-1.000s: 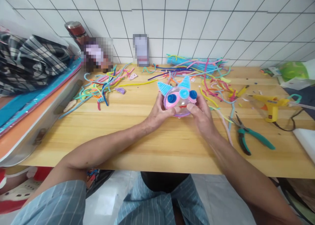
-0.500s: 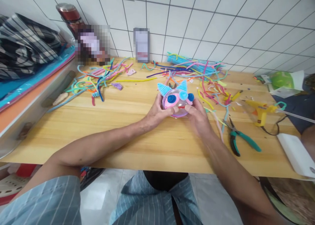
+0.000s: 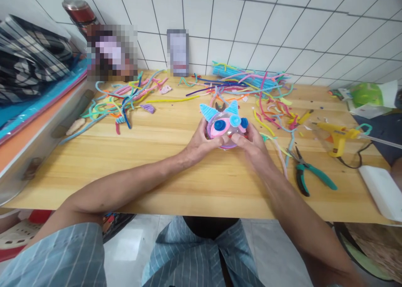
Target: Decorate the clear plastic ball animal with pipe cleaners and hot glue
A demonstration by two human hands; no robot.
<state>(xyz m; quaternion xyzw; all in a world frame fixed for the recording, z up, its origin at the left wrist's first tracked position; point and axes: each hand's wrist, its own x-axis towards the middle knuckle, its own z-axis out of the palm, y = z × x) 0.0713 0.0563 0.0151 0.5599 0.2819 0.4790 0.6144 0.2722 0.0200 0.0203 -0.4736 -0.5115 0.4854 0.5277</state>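
Between my hands is a round, clear craft animal head (image 3: 225, 130) with blue pointed ears, dark blue eyes on pink patches, a light blue nose and a purple rim. My left hand (image 3: 202, 141) wraps its left side, thumb laid across the lower front. My right hand (image 3: 253, 144) grips the opposite side, and its thumb presses near the red strip at the mouth, which it partly covers. The fingers behind the head are hidden. Just beyond the ears lie loose pipe cleaners (image 3: 220, 95) on the wooden table (image 3: 150, 149).
Pliers (image 3: 302, 170) with green handles and a yellow glue gun (image 3: 337, 137) lie to the right, near a white box (image 3: 381, 193). A bundle of blue pipe cleaners (image 3: 245, 75) rests by the wall. A phone (image 3: 178, 52) leans there; a bin (image 3: 47, 140) stands left.
My right thumb has slid left over the red mouth strip, covering more of it. Both hands still hold the head in about the same place, while the camera view has shifted slightly.
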